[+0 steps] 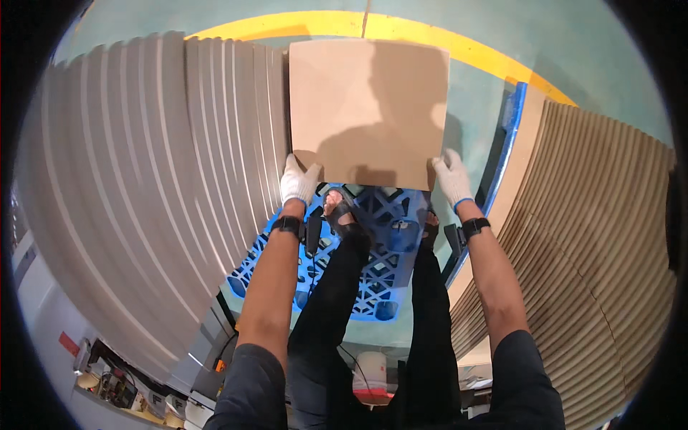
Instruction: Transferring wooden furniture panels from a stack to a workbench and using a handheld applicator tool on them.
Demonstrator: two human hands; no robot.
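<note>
A flat brown cardboard sheet lies ahead of me, over the far part of a blue plastic pallet. My left hand, in a white knit glove, grips its near left corner. At the near right corner my right hand, gloved the same way, is closed on the sheet's edge. The fingers of both hands are partly hidden by the cardboard. Whether more sheets lie under this one I cannot tell. Shadows fall across its surface.
A tall stack of cardboard stands close on my left. Another stack rises on the right, beside a blue-edged strip. My sandalled foot stands on the slatted pallet. A yellow line crosses the green floor beyond; a white bucket is behind.
</note>
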